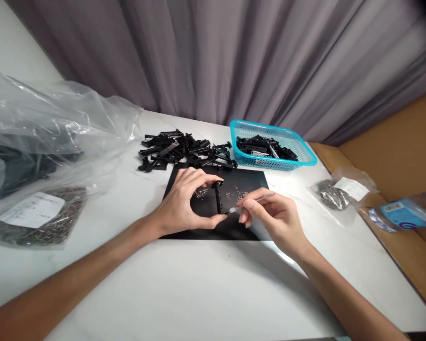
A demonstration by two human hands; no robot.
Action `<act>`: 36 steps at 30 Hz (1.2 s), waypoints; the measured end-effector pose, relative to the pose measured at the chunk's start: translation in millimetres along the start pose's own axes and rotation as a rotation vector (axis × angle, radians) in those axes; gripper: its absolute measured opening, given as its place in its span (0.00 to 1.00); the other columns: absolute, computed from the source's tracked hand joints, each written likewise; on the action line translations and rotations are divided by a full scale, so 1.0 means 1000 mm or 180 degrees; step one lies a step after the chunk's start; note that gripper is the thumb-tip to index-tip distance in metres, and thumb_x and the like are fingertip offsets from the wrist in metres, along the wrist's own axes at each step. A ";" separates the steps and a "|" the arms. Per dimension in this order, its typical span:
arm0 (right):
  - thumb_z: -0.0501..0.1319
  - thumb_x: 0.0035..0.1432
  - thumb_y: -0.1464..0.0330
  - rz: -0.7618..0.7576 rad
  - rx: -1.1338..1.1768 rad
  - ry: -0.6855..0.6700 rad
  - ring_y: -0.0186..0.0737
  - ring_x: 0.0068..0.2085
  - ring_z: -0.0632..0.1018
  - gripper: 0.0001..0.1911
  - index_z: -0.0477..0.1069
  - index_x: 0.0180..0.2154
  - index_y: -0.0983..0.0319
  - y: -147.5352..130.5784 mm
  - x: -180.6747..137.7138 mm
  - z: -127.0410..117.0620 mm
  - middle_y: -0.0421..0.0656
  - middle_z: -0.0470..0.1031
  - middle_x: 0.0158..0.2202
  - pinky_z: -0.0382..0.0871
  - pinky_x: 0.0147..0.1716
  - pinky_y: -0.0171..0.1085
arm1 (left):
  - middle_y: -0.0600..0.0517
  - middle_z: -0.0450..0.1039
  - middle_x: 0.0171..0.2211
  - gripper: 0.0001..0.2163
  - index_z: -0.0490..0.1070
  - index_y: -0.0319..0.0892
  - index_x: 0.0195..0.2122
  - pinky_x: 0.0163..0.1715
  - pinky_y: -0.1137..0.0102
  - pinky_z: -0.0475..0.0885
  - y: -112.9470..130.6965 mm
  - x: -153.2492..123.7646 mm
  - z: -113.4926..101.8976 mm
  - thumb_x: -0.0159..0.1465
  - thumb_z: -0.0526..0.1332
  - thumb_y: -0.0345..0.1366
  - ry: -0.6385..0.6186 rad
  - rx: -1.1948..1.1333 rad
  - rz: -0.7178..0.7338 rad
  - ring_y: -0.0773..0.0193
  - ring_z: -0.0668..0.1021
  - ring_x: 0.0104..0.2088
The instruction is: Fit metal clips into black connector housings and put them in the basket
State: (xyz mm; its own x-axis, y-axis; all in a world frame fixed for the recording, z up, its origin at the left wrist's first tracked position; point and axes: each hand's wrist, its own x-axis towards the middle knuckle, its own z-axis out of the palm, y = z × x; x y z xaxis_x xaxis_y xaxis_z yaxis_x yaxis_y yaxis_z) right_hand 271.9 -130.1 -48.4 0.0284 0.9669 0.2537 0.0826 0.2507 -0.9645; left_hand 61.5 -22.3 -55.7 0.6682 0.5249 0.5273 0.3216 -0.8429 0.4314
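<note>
My left hand (179, 203) grips a slim black plastic part (218, 198) by its two ends, thumb at the near end and fingers at the far one. Between the fingertips of my right hand (270, 210) is a slim silver pointed tool (252, 201), its exact kind unclear. The tool's tip meets or almost meets the near end of the part, by my left thumb. Both hands are over a black mat (195, 234). Small metal pins (200, 193) lie on it behind my left hand, and more loose pins (239, 193) are scattered near my right fingers.
Behind the mat is a pile of black plastic parts (177, 147). A blue basket (305, 154) holds more. Bags of small metal pieces (57, 232) sit left and right (330, 194), below a large clear plastic bag (102, 109) at left. A bottle (408, 210) lies right.
</note>
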 end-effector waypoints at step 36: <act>0.59 0.71 0.60 -0.0432 -0.1924 0.0200 0.43 0.38 0.76 0.11 0.71 0.48 0.59 0.026 -0.003 0.032 0.43 0.75 0.35 0.70 0.40 0.41 | 0.48 0.78 0.47 0.23 0.69 0.44 0.55 0.53 0.55 0.65 -0.001 -0.009 0.009 0.61 0.71 0.42 0.0258 0.0564 0.0075 0.51 0.77 0.47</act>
State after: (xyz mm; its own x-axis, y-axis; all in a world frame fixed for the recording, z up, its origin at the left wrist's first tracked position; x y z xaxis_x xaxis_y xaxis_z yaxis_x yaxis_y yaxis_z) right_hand 242.1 -125.0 -76.2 0.0351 0.9190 0.3928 0.6384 0.2817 -0.7163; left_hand 61.1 -27.8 -67.3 0.6229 0.5066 0.5961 0.4245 -0.8590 0.2864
